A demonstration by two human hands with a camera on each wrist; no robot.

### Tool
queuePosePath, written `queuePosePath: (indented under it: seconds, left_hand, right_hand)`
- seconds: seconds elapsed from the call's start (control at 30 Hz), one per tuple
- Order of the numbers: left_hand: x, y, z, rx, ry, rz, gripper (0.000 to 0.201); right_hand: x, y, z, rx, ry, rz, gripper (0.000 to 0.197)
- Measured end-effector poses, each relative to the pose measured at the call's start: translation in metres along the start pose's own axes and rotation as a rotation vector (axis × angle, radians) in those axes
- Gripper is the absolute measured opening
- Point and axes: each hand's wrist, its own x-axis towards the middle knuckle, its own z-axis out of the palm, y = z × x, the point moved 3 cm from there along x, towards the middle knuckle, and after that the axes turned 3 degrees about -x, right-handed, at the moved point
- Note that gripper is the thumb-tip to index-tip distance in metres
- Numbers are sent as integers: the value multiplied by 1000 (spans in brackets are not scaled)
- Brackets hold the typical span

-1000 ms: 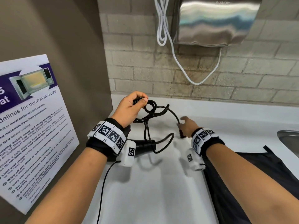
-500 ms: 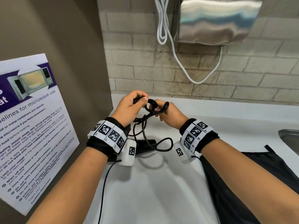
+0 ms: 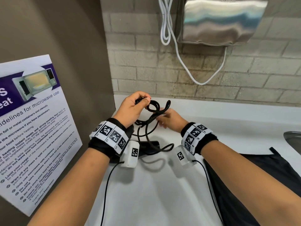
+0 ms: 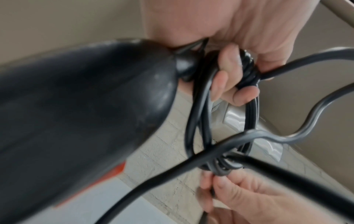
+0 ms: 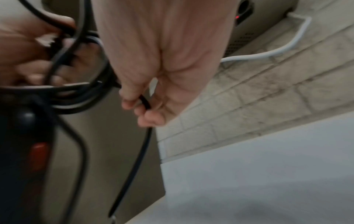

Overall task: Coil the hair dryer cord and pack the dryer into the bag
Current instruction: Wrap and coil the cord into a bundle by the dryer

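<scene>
A brushed stainless-steel wall-mounted dispenser [image 3: 223,20] hangs on the pale beige brick wall [image 3: 228,82]. A white cable [image 3: 184,62] loops down from beside it, sags in a curve and rises to its underside. On the brown side panel [image 3: 57,30] leans a white and purple laminated microwave-use poster [image 3: 32,128]. The smooth white table [image 3: 162,193] runs to the wall, and a metal sink rim [image 3: 293,137] shows at the right edge.

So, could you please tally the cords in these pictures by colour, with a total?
Black hair dryer cord, gripped by the left hand and pinched by the right hand: 1
Thin black leads running from the wrist cameras: 2
White cord hanging on the brick wall: 1
Total: 4
</scene>
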Motion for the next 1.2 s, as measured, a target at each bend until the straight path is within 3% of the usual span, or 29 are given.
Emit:
queuePosePath:
  seconds: [0.1, 0.2, 0.3, 0.43, 0.5, 0.57, 0.63, 0.7, 0.8, 0.87, 0.97, 1.07, 1.2]
  left_hand:
    - [-1, 1, -4, -24, 31, -13, 13]
    - [0, -1, -7, -56, 83, -47, 21]
    - [0, -4, -4, -72, 105, -74, 22]
    - [1, 0, -2, -60, 100, -65, 18]
    - [2, 1, -2, -40, 73, -66, 17]
    - [2, 1, -1, -22, 52, -69, 19]
    - [1, 1, -1, -14, 38, -76, 19]
    - [0, 2, -1, -27, 28, -87, 18]
    - [1, 1, -2, -43, 18, -103, 21]
    - [1, 0, -3, -32, 7, -108, 22]
    - [1, 0, -2, -43, -15, -135, 22]
    - [1, 1, -1, -44, -31, -149, 22]
    - [1, 3, 2, 8, -89, -149, 22]
  right_hand:
    - [-1, 37, -41, 133, 322, 197, 30]
    - [-15, 81, -76, -25, 437, 497, 28]
    - [-32, 109, -90, -230, 334, 690, 13]
    - [-38, 111, -79, -506, 45, 769, 33]
    - [-33, 90, -70, -769, -1, 694, 36]
    - [-26, 67, -60, -845, 71, 510, 45]
    - [-20, 40, -48, -726, 129, 248, 57]
    - [-15, 13, -26, -481, -23, 20, 67]
    - [-15, -14, -1, -163, -304, -54, 68]
    - [-15, -18, 8, -67, -367, -76, 50]
    - [-12, -21, 2, -182, -268, -116, 26]
    - [-7, -31, -18, -387, -180, -177, 23]
    - [-1, -49, -35, -399, -20, -252, 17]
